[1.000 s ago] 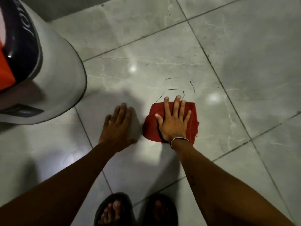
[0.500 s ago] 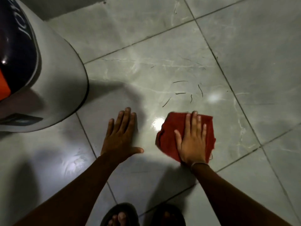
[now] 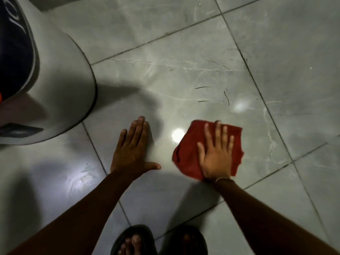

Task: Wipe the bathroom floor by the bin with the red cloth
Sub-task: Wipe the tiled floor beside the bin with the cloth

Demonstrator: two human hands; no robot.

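Observation:
The red cloth (image 3: 187,155) lies crumpled flat on the grey tiled floor (image 3: 165,74), right of centre. My right hand (image 3: 216,153) presses down on it with fingers spread, a thin bangle at the wrist. My left hand (image 3: 131,150) rests flat on the bare tile to the cloth's left, fingers together, holding nothing. The bin (image 3: 55,85), grey with a dark lid, fills the upper left, a short way from my left hand. Several dark hairs (image 3: 202,87) lie on the tile beyond the cloth.
My two feet in dark sandals (image 3: 136,240) stand at the bottom edge, between my arms. Dark grout lines cross the floor diagonally. A bright light reflection (image 3: 177,135) shines on the tile between my hands. A wall base shows at the top left.
My right hand has slid the red cloth to the right and toward me, away from the hairs. My left hand stays planted on the tile.

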